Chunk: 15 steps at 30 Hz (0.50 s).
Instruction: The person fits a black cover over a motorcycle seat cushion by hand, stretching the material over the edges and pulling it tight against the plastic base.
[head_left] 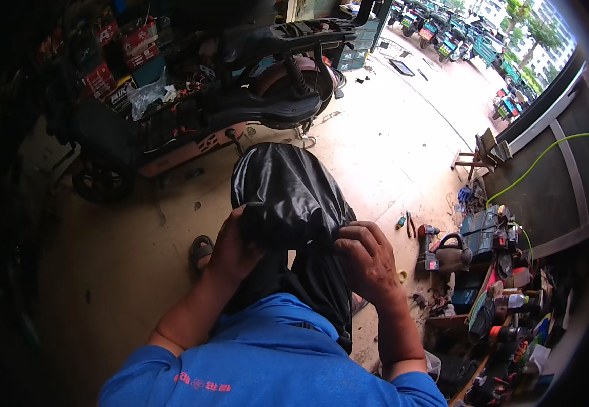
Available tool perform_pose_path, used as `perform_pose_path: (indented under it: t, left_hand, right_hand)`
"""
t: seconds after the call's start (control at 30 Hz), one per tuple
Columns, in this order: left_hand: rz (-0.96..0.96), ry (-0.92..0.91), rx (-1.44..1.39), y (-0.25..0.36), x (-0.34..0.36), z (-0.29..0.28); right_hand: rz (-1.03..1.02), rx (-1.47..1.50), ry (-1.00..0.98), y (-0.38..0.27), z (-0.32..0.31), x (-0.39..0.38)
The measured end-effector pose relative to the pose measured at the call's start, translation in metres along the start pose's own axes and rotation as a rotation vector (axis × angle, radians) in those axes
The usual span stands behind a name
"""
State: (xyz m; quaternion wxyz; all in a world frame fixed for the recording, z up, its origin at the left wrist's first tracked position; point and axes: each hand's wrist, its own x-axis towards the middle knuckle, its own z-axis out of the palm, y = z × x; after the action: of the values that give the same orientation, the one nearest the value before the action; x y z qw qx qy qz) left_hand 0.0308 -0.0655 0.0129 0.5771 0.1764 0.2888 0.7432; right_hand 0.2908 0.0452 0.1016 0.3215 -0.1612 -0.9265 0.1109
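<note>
A glossy black seat cover (284, 183), rounded at its far end and creased near me, is stretched between my two hands above my lap. My left hand (234, 245) is closed on its near left edge, with the fingertips hidden under the black material. At the near right edge, my right hand (367, 259) grips the cover with bent fingers. Whether a seat base lies inside the cover, I cannot tell. Under it are my dark-clothed legs.
An electric scooter (220, 115) stands ahead to the left, near stacked boxes (138, 44). On the right floor lie pliers (411, 225), a cordless drill (428, 247) and a teal toolbox (484, 227). Shelves of clutter (504, 319) and a small wooden stool (481, 152) stand right.
</note>
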Motion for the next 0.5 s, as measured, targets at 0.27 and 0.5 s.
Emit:
perform_pose_path:
  t: [0.27, 0.5]
  left_hand:
    - [-0.238, -0.182, -0.222, 0.008, 0.014, -0.005]
    - [-0.159, -0.079, 0.031, 0.025, 0.021, 0.039]
  right_hand:
    - [0.012, -0.041, 0.313, 0.007, 0.03, 0.005]
    - [-0.041, -0.356, 0.446, 0.015, 0.022, 0.032]
